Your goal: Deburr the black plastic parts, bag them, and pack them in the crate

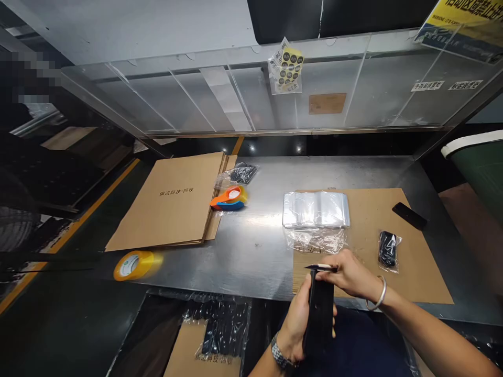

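Your left hand [297, 319] has its fingers wrapped round a smooth black slab [321, 317], lower centre. Your right hand [349, 272] pinches a pointed black-and-white tool [324, 267] at its top edge. Just beyond: glossy clear sleeves [315, 209] on cardboard [365, 220]. Right: black item [388, 247], bagged. Left, on the metal worktop [263, 225]: cardboard sheets [176, 209] printed "科技-回收", yellow tape roll [134, 265].

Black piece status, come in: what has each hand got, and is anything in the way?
Left hand gripping black piece. Right hand holding slim pointed tool at its upper end. Clear plastic bags beyond the hands, not between them.
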{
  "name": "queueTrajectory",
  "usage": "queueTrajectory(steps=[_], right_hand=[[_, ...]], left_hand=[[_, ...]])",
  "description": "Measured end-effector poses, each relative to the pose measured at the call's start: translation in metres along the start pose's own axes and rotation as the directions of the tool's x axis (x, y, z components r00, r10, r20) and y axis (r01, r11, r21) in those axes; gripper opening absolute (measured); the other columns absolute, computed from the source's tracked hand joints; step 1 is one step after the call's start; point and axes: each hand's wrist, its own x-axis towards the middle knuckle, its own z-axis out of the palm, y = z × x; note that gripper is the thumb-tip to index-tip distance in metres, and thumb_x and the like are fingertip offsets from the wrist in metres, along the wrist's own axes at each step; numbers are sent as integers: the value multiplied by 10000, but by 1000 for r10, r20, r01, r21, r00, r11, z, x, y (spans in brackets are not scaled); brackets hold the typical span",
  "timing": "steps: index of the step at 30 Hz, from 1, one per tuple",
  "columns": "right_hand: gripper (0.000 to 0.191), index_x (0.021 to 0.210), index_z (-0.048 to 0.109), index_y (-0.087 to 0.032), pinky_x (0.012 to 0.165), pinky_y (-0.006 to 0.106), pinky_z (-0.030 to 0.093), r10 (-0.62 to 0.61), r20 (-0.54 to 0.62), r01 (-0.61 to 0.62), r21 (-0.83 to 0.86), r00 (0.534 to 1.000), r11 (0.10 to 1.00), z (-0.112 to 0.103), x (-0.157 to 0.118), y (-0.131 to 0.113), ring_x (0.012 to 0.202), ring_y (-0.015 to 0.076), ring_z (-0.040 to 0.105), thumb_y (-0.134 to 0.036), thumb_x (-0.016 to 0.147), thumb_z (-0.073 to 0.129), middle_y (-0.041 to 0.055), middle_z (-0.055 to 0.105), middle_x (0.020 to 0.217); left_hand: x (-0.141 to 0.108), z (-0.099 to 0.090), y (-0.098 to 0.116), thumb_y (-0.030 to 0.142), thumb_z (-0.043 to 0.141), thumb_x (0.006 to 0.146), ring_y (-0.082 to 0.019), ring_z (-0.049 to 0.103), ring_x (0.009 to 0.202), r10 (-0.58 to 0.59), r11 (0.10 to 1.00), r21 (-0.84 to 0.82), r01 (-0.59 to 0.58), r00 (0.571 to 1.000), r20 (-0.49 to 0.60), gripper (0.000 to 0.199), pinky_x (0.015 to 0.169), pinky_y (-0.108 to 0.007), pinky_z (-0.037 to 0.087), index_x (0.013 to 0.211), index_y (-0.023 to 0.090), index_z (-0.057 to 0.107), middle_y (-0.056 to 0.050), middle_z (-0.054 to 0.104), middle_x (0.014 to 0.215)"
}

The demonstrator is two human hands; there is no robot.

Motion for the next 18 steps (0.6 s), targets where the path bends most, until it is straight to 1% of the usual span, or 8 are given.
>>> queueTrajectory(steps=[2, 3, 6, 9, 11, 14, 17, 18], right_hand=[[392, 489, 437, -155, 452, 213, 229, 1, 13, -2, 48, 1000, 999, 0, 2, 3, 474, 83, 285, -344, 821, 527, -51, 308, 488], [400, 486, 422, -155, 450, 214, 221, -2, 21, 1, 89, 1000, 996, 0, 3, 4, 475, 81, 271, -347, 822, 519, -52, 293, 494], [367, 549, 489, -149, 448, 212, 237, 20, 52, -32, 249, 998, 968, -1, 2, 8, 468, 81, 296, -383, 832, 491, -47, 331, 506], [322, 723, 574, -137, 444, 213, 282, 138, -9, -126, 346, 990, 930, -1, -6, 10, 449, 92, 349, -422, 834, 474, -47, 378, 494], [284, 867, 575, -136, 459, 214, 309, 180, -76, -145, 333, 981, 932, 3, -15, 10, 471, 104, 389, -409, 800, 537, -48, 413, 518], [338, 1027, 509, -171, 514, 215, 346, 152, -76, -127, 266, 985, 956, 15, -28, 7, 553, 118, 451, -327, 747, 617, -40, 498, 625], [188, 924, 527, -169, 515, 216, 353, 190, -139, -151, 252, 972, 956, 29, -30, 8, 556, 114, 454, -316, 807, 525, -32, 500, 631], [184, 868, 537, -159, 501, 216, 352, 211, -167, -159, 277, 963, 948, 31, -29, 10, 541, 112, 450, -332, 825, 492, -27, 489, 613]], left_hand=[[-1, -1, -1, 678, 339, 736, -108, 502, 395, -23, 1000, 12, 23, 1000, 1, 672, 368, -206, 415, 656, 63, 598, -59, 542, 571], [-1, -1, -1, 680, 339, 735, -107, 501, 396, -30, 999, 16, 30, 1000, 1, 678, 365, -204, 412, 654, 60, 600, -59, 540, 571], [-2, -1, 0, 675, 331, 741, -99, 485, 389, -56, 998, 15, 56, 998, 19, 687, 363, -201, 411, 632, 52, 600, -56, 527, 558], [-3, -1, 1, 667, 329, 748, -90, 468, 391, -49, 999, -20, 49, 999, 17, 680, 382, -200, 416, 599, 56, 588, -56, 520, 548], [-4, -1, 0, 663, 341, 748, -93, 474, 409, -3, 999, -43, 2, 1000, -26, 666, 401, -202, 419, 615, 61, 591, -57, 526, 550], [-5, 0, -4, 645, 372, 751, -109, 491, 426, 117, 992, -33, -121, 988, -103, 618, 411, -215, 412, 725, 75, 608, -51, 544, 546], [-6, 3, -10, 626, 409, 749, -122, 507, 438, 230, 973, 4, -232, 961, -155, 574, 431, -234, 416, 822, 91, 603, -48, 573, 569], [-6, 3, -11, 627, 415, 745, -123, 513, 444, 250, 968, 10, -252, 955, -157, 574, 441, -238, 419, 838, 91, 600, -51, 581, 581]])
